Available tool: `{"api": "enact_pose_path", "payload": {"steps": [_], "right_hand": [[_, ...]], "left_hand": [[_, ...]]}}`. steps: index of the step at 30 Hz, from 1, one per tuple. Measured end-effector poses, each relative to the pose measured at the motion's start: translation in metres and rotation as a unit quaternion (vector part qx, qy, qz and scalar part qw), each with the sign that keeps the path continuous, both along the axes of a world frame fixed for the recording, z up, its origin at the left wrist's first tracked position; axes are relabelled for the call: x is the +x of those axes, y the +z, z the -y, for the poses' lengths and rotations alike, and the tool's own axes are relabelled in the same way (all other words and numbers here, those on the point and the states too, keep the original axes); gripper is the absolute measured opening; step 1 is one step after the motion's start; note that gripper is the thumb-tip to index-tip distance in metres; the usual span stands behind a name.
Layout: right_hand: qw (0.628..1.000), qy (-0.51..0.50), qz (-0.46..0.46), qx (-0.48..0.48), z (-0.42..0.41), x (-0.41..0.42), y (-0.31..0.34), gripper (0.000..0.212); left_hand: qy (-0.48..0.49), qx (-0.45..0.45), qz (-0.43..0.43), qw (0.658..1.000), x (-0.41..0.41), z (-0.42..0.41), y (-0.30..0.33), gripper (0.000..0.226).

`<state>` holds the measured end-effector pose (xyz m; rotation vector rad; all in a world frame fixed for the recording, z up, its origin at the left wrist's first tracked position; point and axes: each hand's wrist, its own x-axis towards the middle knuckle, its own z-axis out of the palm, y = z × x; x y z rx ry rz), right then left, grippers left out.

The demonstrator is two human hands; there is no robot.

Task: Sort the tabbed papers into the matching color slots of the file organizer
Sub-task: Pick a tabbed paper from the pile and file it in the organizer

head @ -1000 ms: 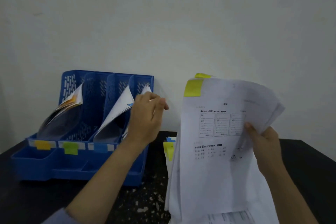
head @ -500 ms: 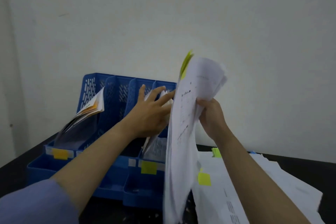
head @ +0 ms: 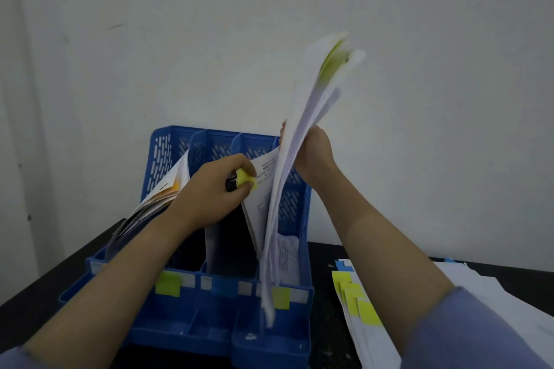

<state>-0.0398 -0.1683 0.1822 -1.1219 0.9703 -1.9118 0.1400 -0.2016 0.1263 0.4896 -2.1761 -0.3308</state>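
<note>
One blue perforated plastic file organizer [head: 168, 159] with four upright slots on one dark table [head: 323, 255]. Right hand [head: 314, 156] gripping one sheaf of white papers with a yellow-green tab [head: 302, 141], lower edge dipping into the rightmost slot. Left hand [head: 215, 189] pinching one yellow-tabbed sheet [head: 260, 189] there, pulling it aside. One spread pile of tabbed papers [head: 368, 317] lying right of the organizer.

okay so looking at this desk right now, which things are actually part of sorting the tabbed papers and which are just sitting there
In the job:
- blue file organizer with colour labels on its front
- yellow-tabbed sheets, held upright by the right hand over the right-most slot
- papers already in that slot, held aside by the left hand
- stack of tabbed papers, still to be sorted

Just there:
- black table
- white wall
</note>
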Motion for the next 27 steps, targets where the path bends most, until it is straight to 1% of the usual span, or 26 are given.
{"api": "enact_pose_path", "payload": {"steps": [2,4,5,7,8,9,10,11,12,13,16,18,19,20,22,23,25,26,27], "right_hand": [[1.0,-0.013,0.002,0.008,0.007,0.0,-0.001,0.023],[0.997,-0.052,-0.043,0.024,0.013,-0.002,-0.002,0.015],[0.993,-0.074,-0.086,0.034,0.014,-0.003,-0.002,0.014],[0.981,-0.102,-0.155,0.054,0.017,-0.004,0.002,0.038],[0.976,-0.111,-0.175,0.057,0.021,-0.006,0.004,0.042],[0.971,-0.122,-0.197,0.058,0.024,-0.009,0.008,0.037],[0.966,-0.131,-0.217,0.059,0.027,-0.011,0.012,0.026],[0.959,-0.138,-0.24,0.06,0.031,-0.014,0.016,0.016],[0.952,-0.143,-0.263,0.059,0.036,-0.018,0.019,0.011],[0.946,-0.144,-0.285,0.064,0.041,-0.02,0.019,0.009],[0.927,-0.128,-0.343,0.087,0.05,-0.023,0.006,0.021],[0.92,-0.125,-0.358,0.097,0.051,-0.021,-0.011,0.02],[0.915,-0.143,-0.365,0.097,0.049,-0.02,-0.018,0.023],[0.906,-0.177,-0.376,0.083,0.047,-0.019,-0.023,0.031],[0.894,-0.244,-0.372,0.05,0.033,-0.011,-0.028,0.059],[0.905,-0.253,-0.342,0.034,0.021,-0.004,-0.031,0.066],[0.947,-0.206,-0.247,-0.023,-0.01,0.017,-0.041,0.065],[0.953,-0.18,-0.236,-0.064,-0.028,0.029,-0.053,0.061],[0.946,-0.165,-0.26,-0.101,-0.046,0.039,-0.07,0.057]], "left_hand": [[-0.012,0.012,0.003,1.0,0.0,0.002,0.001,0.013],[-0.014,0.013,0.001,1.0,0.0,0.004,-0.001,0.018],[-0.016,0.013,-0.007,1.0,0.0,0.003,-0.001,0.025],[-0.022,0.033,-0.017,0.999,0.003,0.003,-0.001,0.055],[-0.024,0.041,-0.017,0.999,0.005,0.005,-0.002,0.064],[-0.028,0.042,-0.016,0.999,0.006,0.004,-0.002,0.065],[-0.03,0.034,-0.016,0.999,0.007,0.003,-0.001,0.056],[-0.03,0.029,-0.01,0.999,0.007,0.004,-0.001,0.042],[-0.021,0.027,0.001,0.999,0.007,0.005,0.0,0.031],[-0.013,0.026,0.003,1.0,0.008,0.005,0.001,0.027],[-0.022,0.044,-0.021,0.999,0.009,0.006,-0.002,0.022],[-0.02,0.075,-0.032,0.996,0.009,0.006,-0.004,0.016],[-0.028,0.082,-0.041,0.995,0.008,0.006,-0.005,0.018],[-0.037,0.081,-0.052,0.995,0.008,0.006,-0.006,0.02],[-0.042,0.069,-0.059,0.995,0.005,0.005,-0.006,0.02],[-0.036,0.065,-0.057,0.996,0.004,0.005,-0.007,0.02],[-0.024,0.066,-0.051,0.996,0.002,0.004,-0.008,0.019],[-0.021,0.068,-0.048,0.996,0.002,0.004,-0.008,0.018],[-0.021,0.068,-0.045,0.996,0.001,0.003,-0.009,0.018]]}}
